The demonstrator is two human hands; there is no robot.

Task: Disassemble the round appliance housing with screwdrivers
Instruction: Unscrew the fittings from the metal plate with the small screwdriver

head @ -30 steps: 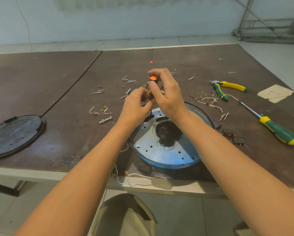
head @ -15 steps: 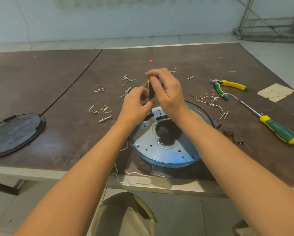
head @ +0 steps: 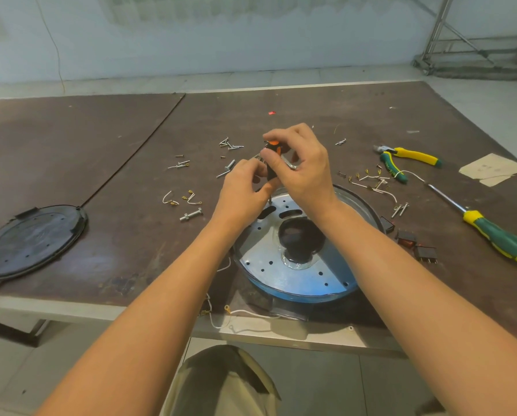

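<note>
Both hands grip a small screwdriver (head: 272, 159) upright: the right hand (head: 303, 166) pinches its orange top, the left hand (head: 245, 190) its black shaft. Its tip meets the housing (head: 296, 280), which sits by the table's (head: 101, 175) near edge.

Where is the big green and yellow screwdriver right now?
The green and yellow screwdriver lies unused on the table's right side, right of the round housing and nearer the person than the yellow-handled pliers.
</note>
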